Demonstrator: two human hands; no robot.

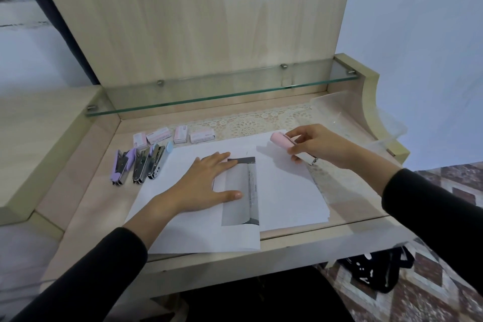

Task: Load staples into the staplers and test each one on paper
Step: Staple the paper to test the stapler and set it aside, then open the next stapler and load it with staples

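The pink stapler point(288, 145) is held by the right hand point(318, 146) over the far right corner of the plain white paper point(287, 191). The fingers are curled round its body from above, with the thumb on the near side. Whether the stapler touches the paper cannot be determined. It has a rounded pink plastic top pointing left and a bare metal rear end projecting from under the hand.

The left hand point(206, 185) lies flat, fingers straight and spread, pressing on a printed sheet point(198, 232) that bears a grey rectangular photograph. This sheet overlaps the left edge of the plain white paper.

Four small pink-and-white staple boxes point(180, 134) lie in a row behind the paper. Their contents are not visible.

Left of the paper, three staplers lie side by side: a purple stapler point(121, 168), a middle stapler point(141, 165) and a blue-capped stapler point(156, 162), all with metal parts exposed.

All items rest on a light wood desk point(83, 191). A lace mat point(248, 120) lies at the rear, beneath a glass shelf point(222, 93). A black bag point(376, 272) sits on the tiled floor to the right.
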